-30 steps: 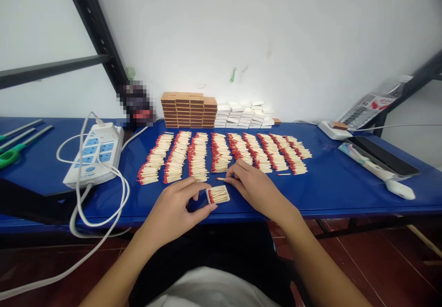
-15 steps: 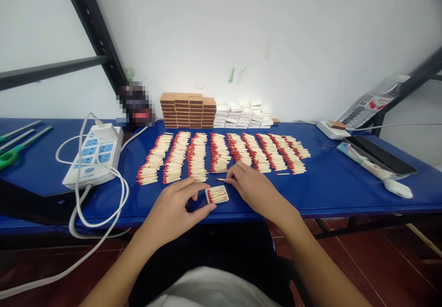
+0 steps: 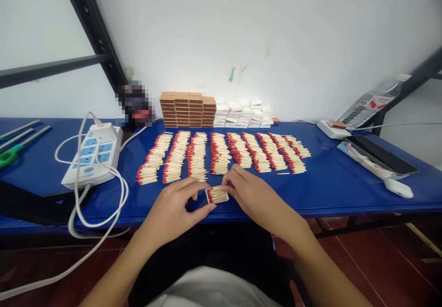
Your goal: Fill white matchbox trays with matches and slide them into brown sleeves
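Your left hand (image 3: 177, 203) holds the white matchbox tray (image 3: 224, 200) between thumb and fingers, near the front edge of the blue table (image 3: 331, 178). Your right hand (image 3: 253, 187) is drawn narrow, fingertips at the tray's right end; they hide whether a match is pinched there, so I cannot tell. The tray looks well filled: matches (image 3: 217, 194) lie across it, red heads toward your left hand, and no sleeve covers it. Plenty is left loose: nine rows of matches (image 3: 221, 154) spread behind your hands, with a single match (image 3: 283, 174) just beside them. Against the wall stand stacked brown matchboxes (image 3: 188, 111) and, next to them, piled white trays (image 3: 241, 116); their contents don't show.
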Demonstrator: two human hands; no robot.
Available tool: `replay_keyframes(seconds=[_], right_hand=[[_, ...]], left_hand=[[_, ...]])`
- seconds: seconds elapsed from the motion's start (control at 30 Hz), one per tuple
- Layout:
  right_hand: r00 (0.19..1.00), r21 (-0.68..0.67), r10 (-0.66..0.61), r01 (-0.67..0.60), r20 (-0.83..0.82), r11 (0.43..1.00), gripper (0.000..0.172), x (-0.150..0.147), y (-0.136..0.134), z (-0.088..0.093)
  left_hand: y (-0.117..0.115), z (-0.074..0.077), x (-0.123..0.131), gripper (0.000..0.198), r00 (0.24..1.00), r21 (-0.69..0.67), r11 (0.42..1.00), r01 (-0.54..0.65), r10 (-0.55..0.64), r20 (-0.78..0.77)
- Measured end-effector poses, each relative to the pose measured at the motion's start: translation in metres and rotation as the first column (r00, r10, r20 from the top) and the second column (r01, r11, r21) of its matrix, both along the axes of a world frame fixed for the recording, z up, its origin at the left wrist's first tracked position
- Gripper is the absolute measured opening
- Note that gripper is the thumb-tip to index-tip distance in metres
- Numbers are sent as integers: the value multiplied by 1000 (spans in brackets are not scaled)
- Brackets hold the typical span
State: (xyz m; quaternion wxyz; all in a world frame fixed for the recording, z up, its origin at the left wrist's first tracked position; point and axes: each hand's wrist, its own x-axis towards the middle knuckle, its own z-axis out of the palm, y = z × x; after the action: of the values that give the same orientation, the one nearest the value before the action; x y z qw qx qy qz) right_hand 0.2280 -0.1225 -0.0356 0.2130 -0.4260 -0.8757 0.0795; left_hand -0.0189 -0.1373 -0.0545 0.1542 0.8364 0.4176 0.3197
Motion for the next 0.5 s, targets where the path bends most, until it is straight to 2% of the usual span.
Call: replay_keyframes(seconds=[0.17,0.5], right_hand=[[999,3,15,-15,30,1000,7,-5,0,-3],[998,-96,45,-50,-54,994,4,2,-1,5]], left_hand=[[0,1,0,26,1000,1,1000,4,-4,-2],[0,1,0,26,1000,5,1000,10,-10,-1]])
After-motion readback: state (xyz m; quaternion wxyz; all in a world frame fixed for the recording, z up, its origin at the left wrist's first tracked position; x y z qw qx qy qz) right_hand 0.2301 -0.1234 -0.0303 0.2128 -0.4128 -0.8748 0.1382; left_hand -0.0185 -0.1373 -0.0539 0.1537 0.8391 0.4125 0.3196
